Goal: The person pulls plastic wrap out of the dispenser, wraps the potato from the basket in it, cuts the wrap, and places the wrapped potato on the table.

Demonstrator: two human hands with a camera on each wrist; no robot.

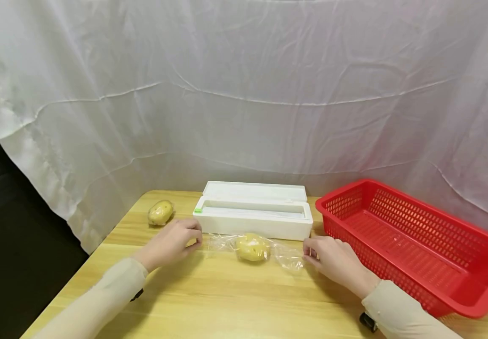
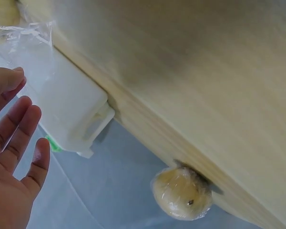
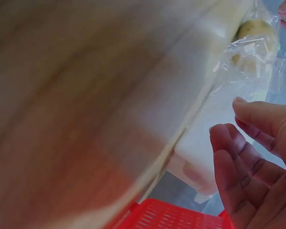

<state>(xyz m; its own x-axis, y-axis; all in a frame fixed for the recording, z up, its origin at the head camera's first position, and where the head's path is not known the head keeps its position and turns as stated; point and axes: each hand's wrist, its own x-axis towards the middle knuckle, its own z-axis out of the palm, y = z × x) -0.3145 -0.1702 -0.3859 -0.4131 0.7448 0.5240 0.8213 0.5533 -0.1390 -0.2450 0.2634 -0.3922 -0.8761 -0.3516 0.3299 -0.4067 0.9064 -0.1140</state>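
Note:
A yellow potato (image 1: 253, 247) under clear plastic wrap (image 1: 288, 256) rests on the table, with the wrap spread out to both sides. My left hand (image 1: 180, 238) is just beyond the wrap's left end, its fingers loosely bent. At the right end, my right hand (image 1: 332, 259) has its fingertips close to the edge of the film. The right wrist view shows its thumb (image 3: 257, 112) apart from the lower fingers. Behind the potato stands a white wrap dispenser box (image 1: 252, 227) with its lid raised and a green piece at its left.
Another potato (image 1: 161, 213), wrapped in film, sits at the table's back left. On the right stands a red perforated basket (image 1: 396, 263), close to my right forearm. A pale curtain (image 1: 244, 117) hangs behind the wooden table (image 1: 227, 306).

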